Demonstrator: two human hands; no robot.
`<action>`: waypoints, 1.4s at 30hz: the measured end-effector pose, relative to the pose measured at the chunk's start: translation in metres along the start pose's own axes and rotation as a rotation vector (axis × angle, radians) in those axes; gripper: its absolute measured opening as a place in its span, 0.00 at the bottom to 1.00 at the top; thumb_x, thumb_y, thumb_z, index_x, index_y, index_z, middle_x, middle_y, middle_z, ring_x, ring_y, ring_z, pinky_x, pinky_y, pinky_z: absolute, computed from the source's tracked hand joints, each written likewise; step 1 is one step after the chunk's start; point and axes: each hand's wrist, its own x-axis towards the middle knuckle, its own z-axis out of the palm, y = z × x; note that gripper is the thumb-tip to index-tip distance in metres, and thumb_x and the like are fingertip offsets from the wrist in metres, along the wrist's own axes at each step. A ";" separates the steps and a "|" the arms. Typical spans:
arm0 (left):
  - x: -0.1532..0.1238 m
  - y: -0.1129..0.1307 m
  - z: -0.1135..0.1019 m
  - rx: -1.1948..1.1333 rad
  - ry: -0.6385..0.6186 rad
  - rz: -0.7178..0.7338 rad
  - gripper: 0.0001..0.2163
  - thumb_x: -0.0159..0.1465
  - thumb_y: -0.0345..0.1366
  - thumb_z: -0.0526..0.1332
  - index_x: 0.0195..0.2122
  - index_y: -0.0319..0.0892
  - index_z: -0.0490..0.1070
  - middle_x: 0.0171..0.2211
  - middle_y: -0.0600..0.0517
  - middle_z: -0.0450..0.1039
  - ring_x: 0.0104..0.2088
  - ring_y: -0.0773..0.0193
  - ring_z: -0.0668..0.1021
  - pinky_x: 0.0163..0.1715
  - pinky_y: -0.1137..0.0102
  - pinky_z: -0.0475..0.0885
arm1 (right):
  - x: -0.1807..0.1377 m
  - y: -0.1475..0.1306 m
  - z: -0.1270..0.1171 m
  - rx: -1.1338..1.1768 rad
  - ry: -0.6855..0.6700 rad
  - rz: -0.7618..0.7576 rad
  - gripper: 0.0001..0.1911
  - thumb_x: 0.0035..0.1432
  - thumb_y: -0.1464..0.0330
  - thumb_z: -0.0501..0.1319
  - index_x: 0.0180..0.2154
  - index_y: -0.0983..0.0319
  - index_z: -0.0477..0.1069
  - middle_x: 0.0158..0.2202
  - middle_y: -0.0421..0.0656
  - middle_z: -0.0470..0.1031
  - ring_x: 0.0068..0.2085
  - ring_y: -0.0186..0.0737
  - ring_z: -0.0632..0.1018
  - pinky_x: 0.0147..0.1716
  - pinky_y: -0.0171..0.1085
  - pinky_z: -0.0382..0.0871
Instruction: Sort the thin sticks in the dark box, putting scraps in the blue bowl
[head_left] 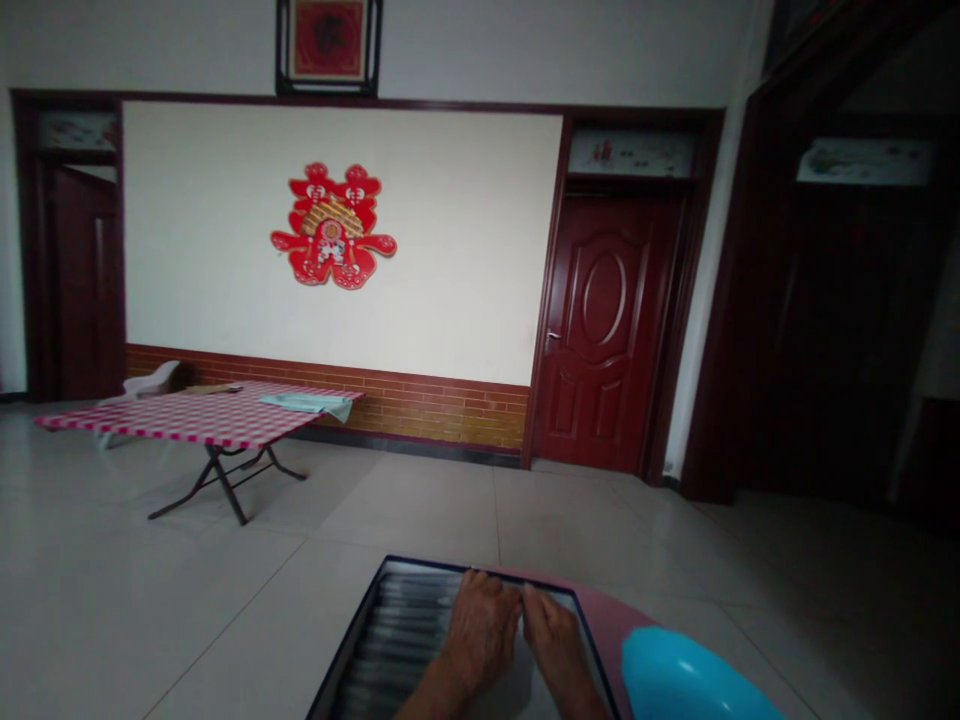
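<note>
The person's left hand (480, 632) and right hand (553, 645) are both at the far rim of a dark-rimmed tray (349, 635), which sits low in front of the person and is cut off by the bottom of the head view. The tray holds rows of grey ridged strips (401, 635); what they are made of cannot be told at this distance. The step in hand appears to be a two-handed grip on or contact with that far rim. The fingers (472, 590) of both hands curl forward and down over the rim, lying close together rather than spread, with the two hands almost touching at the middle. Whether they pinch the rim or only rest on it cannot be told. From this hold, any lift or shift of the tray calls for even force from both hands. A pink-red surface (604, 625) lies just beside the tray's right edge, and a blue basin (686, 680) lies beyond that edge, near the right hand. Well ahead of the tray stands a folding table (217, 470) with a red-and-white checked cloth (187, 418), and a folded pale cloth (304, 403) lies on it. A dark red door (607, 330) stands farther off, beyond the tray.
</note>
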 end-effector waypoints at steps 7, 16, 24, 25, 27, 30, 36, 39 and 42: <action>-0.001 0.001 -0.005 -0.030 -0.017 -0.022 0.08 0.66 0.33 0.54 0.35 0.47 0.73 0.32 0.51 0.73 0.37 0.59 0.72 0.39 0.64 0.62 | -0.001 -0.005 0.001 0.110 -0.052 0.178 0.34 0.58 0.41 0.39 0.14 0.56 0.60 0.14 0.43 0.69 0.19 0.41 0.71 0.21 0.37 0.62; -0.002 -0.002 -0.001 -0.020 -0.022 -0.063 0.10 0.67 0.31 0.52 0.33 0.46 0.72 0.33 0.51 0.74 0.37 0.58 0.73 0.41 0.64 0.62 | -0.002 0.001 -0.007 -0.016 0.037 0.015 0.19 0.59 0.56 0.46 0.28 0.56 0.71 0.32 0.48 0.80 0.37 0.44 0.79 0.39 0.37 0.71; -0.004 0.001 -0.001 -0.013 -0.024 -0.028 0.09 0.65 0.32 0.53 0.34 0.47 0.72 0.33 0.51 0.73 0.37 0.58 0.72 0.40 0.63 0.61 | -0.002 0.000 -0.005 -0.019 -0.039 0.013 0.25 0.61 0.55 0.42 0.24 0.57 0.70 0.27 0.48 0.79 0.30 0.43 0.78 0.32 0.37 0.70; -0.003 0.001 -0.003 -0.012 -0.032 -0.029 0.09 0.65 0.32 0.53 0.34 0.46 0.73 0.32 0.51 0.73 0.36 0.58 0.72 0.40 0.63 0.61 | -0.002 -0.001 -0.004 -0.020 -0.045 0.032 0.27 0.62 0.54 0.41 0.23 0.58 0.70 0.25 0.48 0.78 0.28 0.44 0.77 0.30 0.37 0.70; -0.002 0.002 -0.005 -0.008 -0.043 -0.038 0.09 0.65 0.32 0.54 0.33 0.46 0.73 0.32 0.51 0.73 0.36 0.58 0.73 0.40 0.64 0.61 | -0.002 -0.001 -0.004 -0.022 -0.039 0.042 0.29 0.62 0.52 0.40 0.23 0.58 0.70 0.23 0.49 0.77 0.26 0.44 0.77 0.28 0.38 0.69; -0.002 0.002 -0.006 -0.002 -0.042 -0.048 0.09 0.66 0.32 0.53 0.33 0.45 0.73 0.33 0.50 0.74 0.37 0.59 0.73 0.41 0.64 0.62 | -0.003 -0.001 -0.004 -0.014 0.003 0.007 0.26 0.61 0.52 0.43 0.25 0.57 0.71 0.26 0.49 0.79 0.30 0.45 0.78 0.31 0.38 0.70; -0.003 0.001 -0.002 0.005 -0.019 -0.035 0.10 0.66 0.32 0.52 0.33 0.45 0.72 0.32 0.50 0.73 0.36 0.59 0.73 0.40 0.64 0.62 | -0.003 -0.003 -0.005 -0.032 0.016 -0.005 0.23 0.59 0.53 0.45 0.23 0.56 0.69 0.25 0.46 0.78 0.29 0.43 0.77 0.31 0.38 0.69; -0.003 0.001 -0.001 0.004 -0.020 -0.029 0.08 0.65 0.32 0.54 0.33 0.45 0.72 0.32 0.50 0.73 0.36 0.59 0.72 0.40 0.64 0.62 | -0.003 -0.004 -0.005 -0.040 -0.038 0.031 0.27 0.60 0.51 0.42 0.22 0.57 0.69 0.24 0.47 0.78 0.27 0.44 0.77 0.29 0.38 0.69; -0.003 0.000 0.000 0.001 -0.022 -0.032 0.09 0.66 0.32 0.53 0.33 0.45 0.72 0.32 0.51 0.73 0.36 0.59 0.73 0.40 0.64 0.62 | -0.003 -0.003 -0.004 -0.055 -0.044 0.029 0.30 0.60 0.51 0.40 0.25 0.58 0.72 0.27 0.50 0.80 0.30 0.45 0.78 0.32 0.38 0.69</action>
